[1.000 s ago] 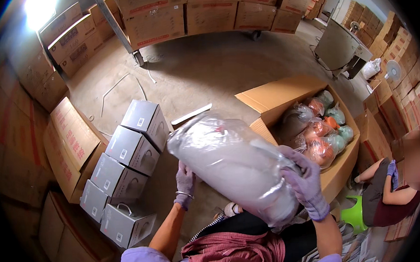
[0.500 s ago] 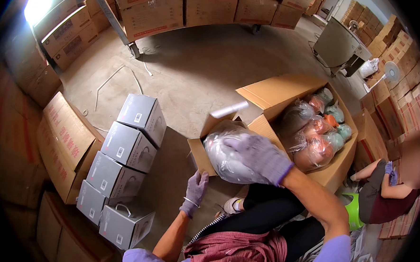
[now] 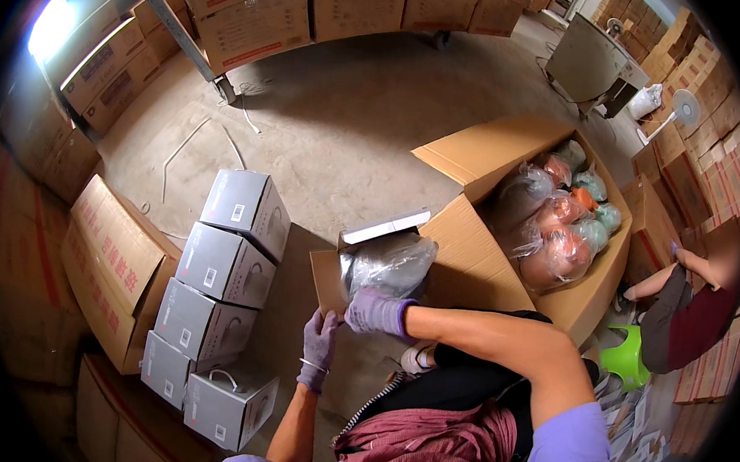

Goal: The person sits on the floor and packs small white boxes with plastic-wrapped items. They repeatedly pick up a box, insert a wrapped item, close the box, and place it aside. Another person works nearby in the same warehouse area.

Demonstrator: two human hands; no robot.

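A small open box [image 3: 328, 285] stands before me, its brown flap raised at the left and a white-edged flap at the far side. Inside sits a rounded silvery-grey thing in a clear plastic bag [image 3: 397, 265]; its kind is hidden by the wrap. My left hand [image 3: 318, 351], in a pale purple knit glove, pinches the near lower corner of the left flap. Close by, my right hand [image 3: 379, 312], gloved alike, is curled at the box's near edge, against the bag. What its fingers grip is hidden.
To the right, a large open carton [image 3: 471, 247] holds several bagged orange and green round vessels [image 3: 564, 253]. Several grey boxes [image 3: 215, 310] stand in a row at left, beside a brown carton [image 3: 112, 261]. A person [image 3: 696, 314] sits near a green stool [image 3: 626, 357]. A loaded cart [image 3: 247, 32] stands ahead.
My right hand has moved from on top of the bagged thing to the box's near left edge. My left hand has risen slightly to the flap corner. The view has shifted a little.
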